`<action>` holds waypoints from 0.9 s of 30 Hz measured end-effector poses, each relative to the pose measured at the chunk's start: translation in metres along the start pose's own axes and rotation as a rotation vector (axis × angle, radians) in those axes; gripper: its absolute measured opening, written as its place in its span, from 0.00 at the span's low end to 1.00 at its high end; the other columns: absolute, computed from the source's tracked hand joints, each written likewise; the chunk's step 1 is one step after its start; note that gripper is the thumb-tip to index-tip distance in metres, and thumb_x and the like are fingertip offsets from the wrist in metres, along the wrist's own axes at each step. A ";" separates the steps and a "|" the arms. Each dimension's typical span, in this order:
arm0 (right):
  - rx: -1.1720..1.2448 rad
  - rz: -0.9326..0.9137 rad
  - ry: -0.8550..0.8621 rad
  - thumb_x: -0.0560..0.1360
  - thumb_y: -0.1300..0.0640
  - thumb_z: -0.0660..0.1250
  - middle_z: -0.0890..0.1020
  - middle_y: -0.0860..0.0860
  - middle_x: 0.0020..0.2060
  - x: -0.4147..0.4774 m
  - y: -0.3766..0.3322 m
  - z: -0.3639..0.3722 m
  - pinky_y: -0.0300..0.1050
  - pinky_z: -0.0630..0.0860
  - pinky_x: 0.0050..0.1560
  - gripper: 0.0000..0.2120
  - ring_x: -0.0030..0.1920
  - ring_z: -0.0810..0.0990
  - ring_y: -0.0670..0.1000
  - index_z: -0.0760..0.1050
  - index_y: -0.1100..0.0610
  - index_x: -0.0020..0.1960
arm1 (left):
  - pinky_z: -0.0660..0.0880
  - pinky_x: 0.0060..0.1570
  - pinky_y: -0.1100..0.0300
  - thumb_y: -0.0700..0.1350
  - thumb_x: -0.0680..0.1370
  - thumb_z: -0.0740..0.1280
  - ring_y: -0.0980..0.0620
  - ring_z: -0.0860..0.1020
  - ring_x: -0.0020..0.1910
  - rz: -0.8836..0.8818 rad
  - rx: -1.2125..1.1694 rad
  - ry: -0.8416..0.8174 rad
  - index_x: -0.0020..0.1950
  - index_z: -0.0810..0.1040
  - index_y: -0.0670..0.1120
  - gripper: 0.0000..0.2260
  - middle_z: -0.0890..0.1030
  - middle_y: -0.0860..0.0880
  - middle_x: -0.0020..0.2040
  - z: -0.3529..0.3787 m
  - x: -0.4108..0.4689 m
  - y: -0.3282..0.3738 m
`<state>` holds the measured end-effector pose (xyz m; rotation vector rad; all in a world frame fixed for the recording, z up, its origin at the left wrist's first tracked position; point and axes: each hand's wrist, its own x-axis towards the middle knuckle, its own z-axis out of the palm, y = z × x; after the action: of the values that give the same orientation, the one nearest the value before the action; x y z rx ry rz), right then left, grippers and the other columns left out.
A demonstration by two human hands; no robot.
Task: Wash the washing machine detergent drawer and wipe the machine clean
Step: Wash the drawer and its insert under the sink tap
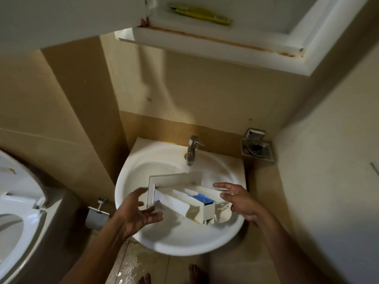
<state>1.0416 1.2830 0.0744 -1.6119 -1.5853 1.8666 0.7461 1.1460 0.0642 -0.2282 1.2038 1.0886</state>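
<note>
One detergent drawer [180,198], white plastic with one blue insert [202,198], lies tilted across the bowl of the sink [143,242], just below the one tap [191,149], and I can see no water running. Two hands flank it: left hand [139,214] palm-up by the front panel, right hand [239,199] at the back end. The fingers of both are straight and spread, gripping nothing, and the blur won't let me say whether any fingertip touches the plastic. I read this drawer as light, rigid and hollow, slick once wet, with thin partition walls that could crack if squeezed. I'd take the broad front panel in one hand and the solid back corner in the other, clear of the blue piece, which looks removable. Two bare feet [194,273] stand below on a wet floor [131,265].
</note>
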 end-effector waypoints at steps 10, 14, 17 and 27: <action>0.096 -0.013 -0.040 0.80 0.68 0.62 0.79 0.51 0.63 0.039 0.015 -0.031 0.40 0.70 0.55 0.16 0.59 0.75 0.47 0.77 0.57 0.64 | 0.69 0.41 0.54 0.78 0.70 0.53 0.47 0.69 0.36 0.110 0.706 0.131 0.46 0.78 0.39 0.41 0.73 0.43 0.38 0.004 0.024 0.014; 0.079 -0.055 -0.030 0.80 0.68 0.62 0.81 0.47 0.59 0.061 0.007 -0.022 0.36 0.69 0.52 0.16 0.58 0.75 0.39 0.77 0.58 0.64 | 0.78 0.58 0.42 0.68 0.76 0.62 0.34 0.78 0.60 -0.027 0.388 -0.209 0.65 0.81 0.41 0.33 0.81 0.36 0.61 0.002 0.035 0.013; 0.066 -0.121 0.049 0.78 0.69 0.66 0.83 0.50 0.55 0.083 0.003 -0.012 0.29 0.73 0.50 0.14 0.57 0.80 0.43 0.79 0.62 0.62 | 0.74 0.64 0.38 0.53 0.72 0.76 0.32 0.78 0.61 0.030 0.434 -0.258 0.66 0.80 0.41 0.26 0.80 0.35 0.62 0.013 0.041 0.005; -0.202 0.028 0.543 0.76 0.55 0.68 0.79 0.56 0.53 0.096 0.011 0.040 0.42 0.69 0.47 0.18 0.54 0.80 0.59 0.71 0.63 0.62 | 0.82 0.41 0.47 0.28 0.74 0.63 0.37 0.84 0.47 0.286 0.412 0.017 0.74 0.72 0.48 0.30 0.84 0.38 0.56 0.033 0.059 -0.020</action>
<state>0.9778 1.3251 0.0023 -2.0091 -1.5328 1.1523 0.7800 1.1901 0.0204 0.2596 1.4761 1.0540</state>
